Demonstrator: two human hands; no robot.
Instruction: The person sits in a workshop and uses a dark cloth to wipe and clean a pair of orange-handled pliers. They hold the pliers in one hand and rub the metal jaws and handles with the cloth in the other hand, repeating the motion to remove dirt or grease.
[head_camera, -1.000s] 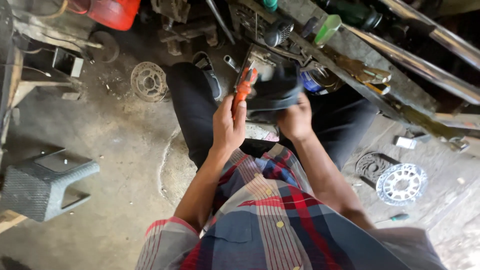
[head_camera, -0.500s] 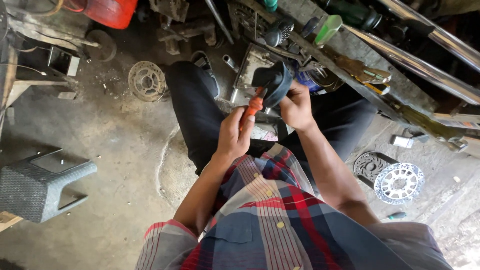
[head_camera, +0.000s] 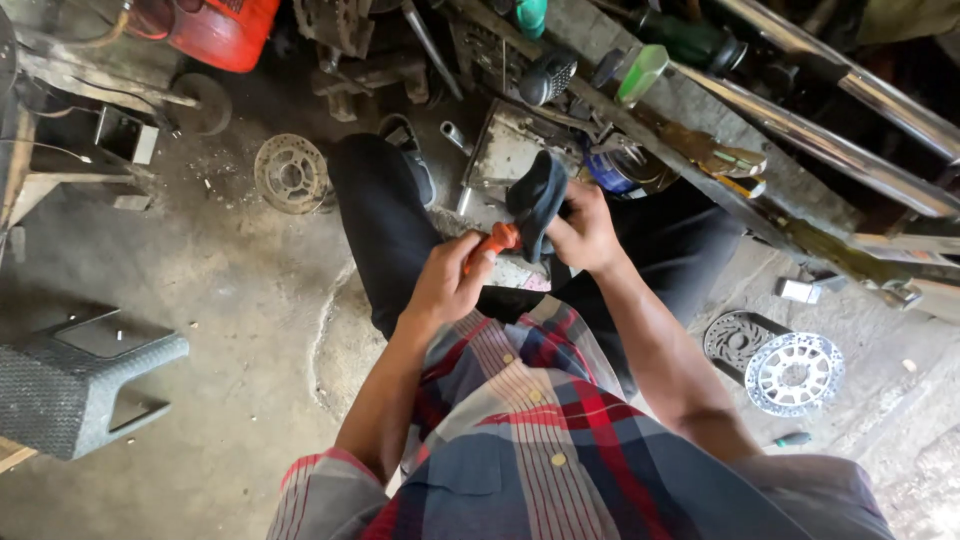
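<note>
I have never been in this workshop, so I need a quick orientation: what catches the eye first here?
At the centre, the left hand grips an orange-handled tool while the right hand holds a dark cloth against it. At top left a red container stands out among dark metal parts. Shiny brake discs also draw the eye: one on the floor at right, another at upper left.

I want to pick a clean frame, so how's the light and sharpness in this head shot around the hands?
Head view: soft daylight, no harsh glare; left hand on the orange-handled tool and right hand on the dark cloth look fairly sharp; top right under the metal bars falls into deep shadow; edges show wide-angle bending.
</note>
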